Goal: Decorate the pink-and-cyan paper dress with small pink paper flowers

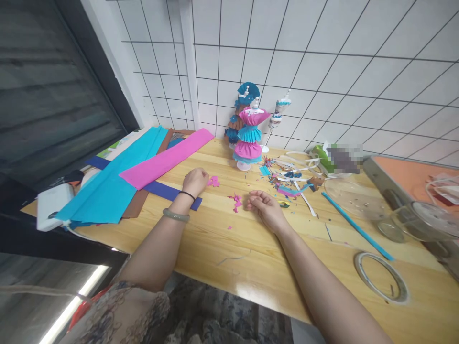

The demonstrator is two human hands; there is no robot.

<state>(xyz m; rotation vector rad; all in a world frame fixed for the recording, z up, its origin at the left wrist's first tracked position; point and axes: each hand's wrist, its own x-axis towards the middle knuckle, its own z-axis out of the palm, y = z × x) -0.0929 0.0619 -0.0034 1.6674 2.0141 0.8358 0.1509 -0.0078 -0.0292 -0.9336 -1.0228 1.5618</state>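
My left hand point(195, 182) rests over the table, fingers curled and mostly hidden behind its back. Right beside it lie pink paper scraps point(214, 181); whether the fingers touch them I cannot tell. My right hand point(266, 208) is closed, thumb against bent fingers, and anything inside is too small to make out. Just left of it is another small heap of pink scraps point(236, 200). Beyond both hands stands a tiered pink and blue ruffled paper figure point(248, 150) on a white base. A small yellow-handled tool point(283, 204) lies partly behind my right hand.
Blue crepe paper point(118, 179) and a pink strip point(168, 160) lie at the left. Paper offcuts point(294, 177) spread at the back right. A blue stick point(358, 227), a tape roll point(381, 277) and a clear container point(426, 220) are on the right.
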